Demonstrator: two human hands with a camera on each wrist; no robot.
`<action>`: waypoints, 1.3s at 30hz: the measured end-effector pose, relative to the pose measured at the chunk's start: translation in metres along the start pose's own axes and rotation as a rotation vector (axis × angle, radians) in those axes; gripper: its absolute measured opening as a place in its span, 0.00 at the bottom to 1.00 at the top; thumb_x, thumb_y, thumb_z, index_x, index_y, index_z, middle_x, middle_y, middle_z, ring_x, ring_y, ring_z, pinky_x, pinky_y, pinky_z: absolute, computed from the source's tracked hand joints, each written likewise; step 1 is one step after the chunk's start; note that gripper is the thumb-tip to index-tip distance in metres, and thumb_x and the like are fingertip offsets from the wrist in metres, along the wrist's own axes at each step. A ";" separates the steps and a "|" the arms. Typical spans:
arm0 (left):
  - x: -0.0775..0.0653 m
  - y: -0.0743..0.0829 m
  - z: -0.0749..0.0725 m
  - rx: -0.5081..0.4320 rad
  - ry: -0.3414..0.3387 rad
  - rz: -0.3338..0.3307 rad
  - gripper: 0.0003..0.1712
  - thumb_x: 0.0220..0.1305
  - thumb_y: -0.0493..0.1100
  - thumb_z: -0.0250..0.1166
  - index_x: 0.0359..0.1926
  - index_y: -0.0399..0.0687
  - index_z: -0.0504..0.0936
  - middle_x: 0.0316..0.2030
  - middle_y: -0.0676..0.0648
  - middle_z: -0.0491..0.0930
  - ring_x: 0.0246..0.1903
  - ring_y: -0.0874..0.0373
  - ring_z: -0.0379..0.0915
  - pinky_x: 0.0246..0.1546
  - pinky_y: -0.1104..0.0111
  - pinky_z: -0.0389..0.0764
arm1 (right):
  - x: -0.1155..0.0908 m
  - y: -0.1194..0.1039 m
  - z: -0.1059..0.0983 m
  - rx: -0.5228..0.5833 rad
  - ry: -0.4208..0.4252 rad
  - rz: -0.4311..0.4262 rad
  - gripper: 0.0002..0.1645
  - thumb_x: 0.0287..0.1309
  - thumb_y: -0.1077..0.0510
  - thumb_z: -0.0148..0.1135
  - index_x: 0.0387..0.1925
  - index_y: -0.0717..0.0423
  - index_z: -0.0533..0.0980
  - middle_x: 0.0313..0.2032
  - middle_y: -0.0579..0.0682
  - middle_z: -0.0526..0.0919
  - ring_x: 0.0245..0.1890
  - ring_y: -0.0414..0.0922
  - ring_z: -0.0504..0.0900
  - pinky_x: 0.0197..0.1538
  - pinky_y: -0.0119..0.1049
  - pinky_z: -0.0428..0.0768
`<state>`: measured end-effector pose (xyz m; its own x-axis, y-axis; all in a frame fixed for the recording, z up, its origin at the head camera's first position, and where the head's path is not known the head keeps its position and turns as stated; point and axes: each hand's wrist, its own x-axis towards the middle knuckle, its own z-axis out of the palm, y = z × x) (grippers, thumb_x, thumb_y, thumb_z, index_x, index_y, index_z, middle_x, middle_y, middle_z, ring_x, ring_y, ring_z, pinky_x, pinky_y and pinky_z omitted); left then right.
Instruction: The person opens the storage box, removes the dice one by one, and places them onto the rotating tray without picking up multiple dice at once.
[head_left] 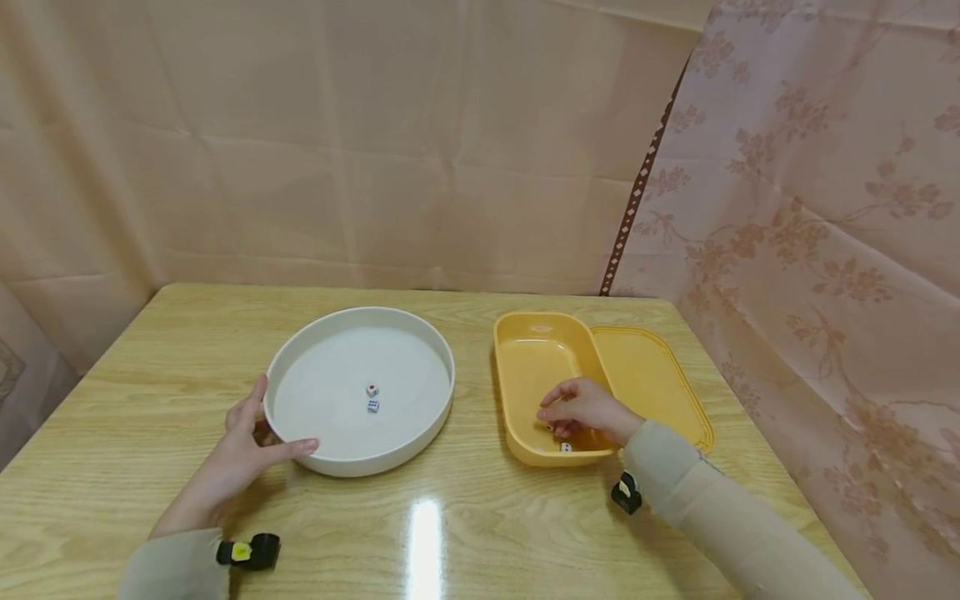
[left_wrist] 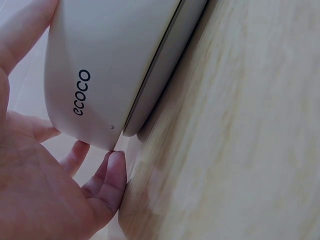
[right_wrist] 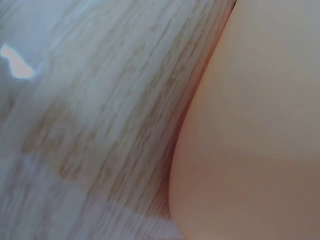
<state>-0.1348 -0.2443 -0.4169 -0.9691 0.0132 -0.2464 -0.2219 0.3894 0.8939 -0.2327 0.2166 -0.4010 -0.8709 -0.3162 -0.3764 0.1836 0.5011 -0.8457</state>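
A round white tray point(head_left: 360, 367) stands on the table with two dice lying near its middle, a red-dotted die point(head_left: 372, 389) and a blue-dotted die point(head_left: 372, 406). My left hand point(head_left: 240, 454) grips its near left edge, thumb over the rim and fingers along the outer wall, which bears the print "ecoco" point(left_wrist: 81, 92) in the left wrist view. Inside a yellow box point(head_left: 517, 375), my right hand point(head_left: 585, 408) reaches down with bent fingers. A die point(head_left: 550, 427) shows at its fingertips; whether they pinch it is unclear. Another die point(head_left: 566, 447) lies just below the hand.
A flat yellow lid point(head_left: 652, 379) lies to the right of the box, partly behind it. The wooden table point(head_left: 472, 517) reaches back to a hanging beige curtain point(head_left: 375, 167). The right wrist view has only table surface and the box's outer wall point(right_wrist: 250, 140).
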 end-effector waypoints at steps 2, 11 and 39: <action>0.000 0.000 0.000 0.000 0.000 -0.004 0.74 0.59 0.51 0.73 0.74 0.56 0.15 0.72 0.27 0.21 0.72 0.28 0.42 0.70 0.37 0.49 | 0.001 0.000 0.001 0.004 -0.003 0.002 0.18 0.60 0.61 0.67 0.46 0.71 0.75 0.27 0.49 0.85 0.22 0.39 0.79 0.29 0.30 0.81; -0.001 0.002 0.000 0.001 -0.001 0.001 0.73 0.60 0.50 0.73 0.74 0.55 0.15 0.71 0.27 0.21 0.72 0.28 0.42 0.70 0.39 0.51 | 0.003 -0.005 0.002 0.013 -0.048 -0.013 0.18 0.61 0.64 0.65 0.48 0.73 0.74 0.27 0.49 0.84 0.22 0.38 0.79 0.29 0.28 0.81; -0.001 0.000 0.000 0.014 0.001 0.009 0.73 0.60 0.51 0.72 0.74 0.55 0.15 0.71 0.27 0.23 0.72 0.31 0.46 0.69 0.40 0.53 | 0.000 -0.005 0.001 -0.183 0.030 -0.017 0.15 0.52 0.66 0.72 0.41 0.70 0.78 0.23 0.48 0.79 0.21 0.38 0.76 0.29 0.30 0.79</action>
<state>-0.1340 -0.2446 -0.4164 -0.9711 0.0161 -0.2380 -0.2117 0.4023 0.8907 -0.2328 0.2136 -0.3971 -0.8867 -0.3029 -0.3493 0.0854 0.6352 -0.7676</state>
